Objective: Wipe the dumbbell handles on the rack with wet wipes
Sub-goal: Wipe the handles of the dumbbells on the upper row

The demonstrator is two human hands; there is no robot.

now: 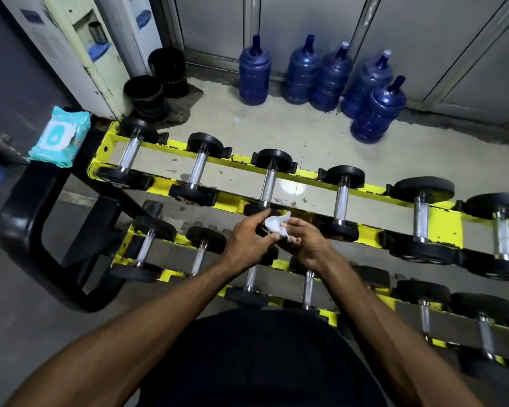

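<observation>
One crumpled wet wipe (274, 225) is pinched between left hand (244, 243) and right hand (309, 242); dumbbell handle (268, 186) above them runs up-frame.

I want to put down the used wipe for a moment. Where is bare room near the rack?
Bare floor lies between the rack's far yellow rail and the blue bottles. The black end frame is bare below the wipes pack. Between upper handles a hand can pass, but only floor lies beneath. The lower tier, beneath the wipe, is crowded.
</observation>
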